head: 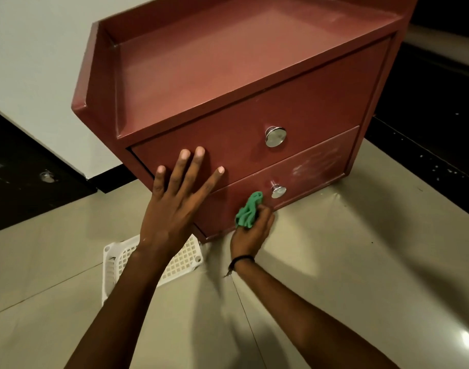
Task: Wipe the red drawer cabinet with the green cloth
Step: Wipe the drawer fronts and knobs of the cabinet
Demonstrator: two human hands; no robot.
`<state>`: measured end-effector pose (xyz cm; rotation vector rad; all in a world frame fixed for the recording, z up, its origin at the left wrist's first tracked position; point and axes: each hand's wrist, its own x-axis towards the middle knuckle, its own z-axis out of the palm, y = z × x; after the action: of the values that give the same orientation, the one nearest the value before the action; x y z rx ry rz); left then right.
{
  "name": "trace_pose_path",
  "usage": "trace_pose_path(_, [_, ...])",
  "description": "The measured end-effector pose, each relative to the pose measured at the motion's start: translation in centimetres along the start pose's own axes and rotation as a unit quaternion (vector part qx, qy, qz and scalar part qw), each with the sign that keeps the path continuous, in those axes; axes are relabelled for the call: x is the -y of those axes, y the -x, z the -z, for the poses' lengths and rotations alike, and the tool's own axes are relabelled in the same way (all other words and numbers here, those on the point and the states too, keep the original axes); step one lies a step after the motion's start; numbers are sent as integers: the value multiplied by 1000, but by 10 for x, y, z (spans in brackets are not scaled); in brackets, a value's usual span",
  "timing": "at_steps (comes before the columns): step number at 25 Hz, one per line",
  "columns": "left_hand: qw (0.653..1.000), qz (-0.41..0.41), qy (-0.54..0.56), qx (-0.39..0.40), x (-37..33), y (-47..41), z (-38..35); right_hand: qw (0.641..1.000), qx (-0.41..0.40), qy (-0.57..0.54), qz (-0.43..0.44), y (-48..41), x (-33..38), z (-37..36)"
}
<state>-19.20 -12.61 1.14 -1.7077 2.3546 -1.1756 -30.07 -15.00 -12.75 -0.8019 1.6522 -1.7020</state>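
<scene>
The red drawer cabinet (228,75) stands on the tiled floor, with a rimmed top tray and two drawers that each carry a round metal knob. My left hand (175,201) lies flat with fingers spread on the left part of the upper drawer front. My right hand (250,230) is closed around the crumpled green cloth (248,210) and presses it against the lower drawer front, just left of and below the lower knob (278,191). Pale dusty smears mark the right part of the lower drawer (316,163).
A white plastic lattice basket (183,259) lies on the floor under my left forearm, beside the cabinet's near corner. A white wall with a dark skirting runs behind on the left. Dark flooring lies to the right.
</scene>
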Motion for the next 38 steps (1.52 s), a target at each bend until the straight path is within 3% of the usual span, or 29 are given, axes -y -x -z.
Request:
trace_pose_path(3, [1000,-1,-13,1,-1,-1,0,991,-91,-17,-94,-38,-8,3])
trace_pose_path(5, [1000,1,-16,4,-3,-1,-1,995,-51,2,-82,-25,-14,2])
trace_pose_path(9, [1000,8,-6,6,-6,-3,-4,991,127,-15,-47,56,-19,-15])
trace_pose_path(12, [1000,8,9,9,-8,-3,-3,987,148,-33,-43,60,-9,-19])
trace_pose_path(15, [1000,17,22,11,-9,-3,-1,996,80,-25,-4,31,-6,-10])
trace_pose_path(19, [1000,18,23,11,-7,-1,3,988,-78,-50,-122,-27,-2,-14])
trace_pose_path(22, [999,7,37,25,-3,-1,8,985,-71,-59,-147,-32,0,-6])
trace_pose_path(25, [997,22,61,31,-10,-3,14,990,-42,-52,-122,-11,-1,23])
trace_pose_path(28, [995,16,92,25,-24,-9,20,996,-70,-23,-56,-33,13,46])
trace_pose_path(31, [994,-1,107,24,-30,-16,21,999,-13,26,22,-73,27,47])
trace_pose_path(33, [994,-5,110,17,-26,-18,22,999,5,50,20,-87,33,44])
trace_pose_path(35, [995,-12,102,9,-21,-18,20,998,2,58,16,-85,31,42])
trace_pose_path(38, [995,-4,103,-2,-21,-18,18,990,43,96,91,-64,20,48])
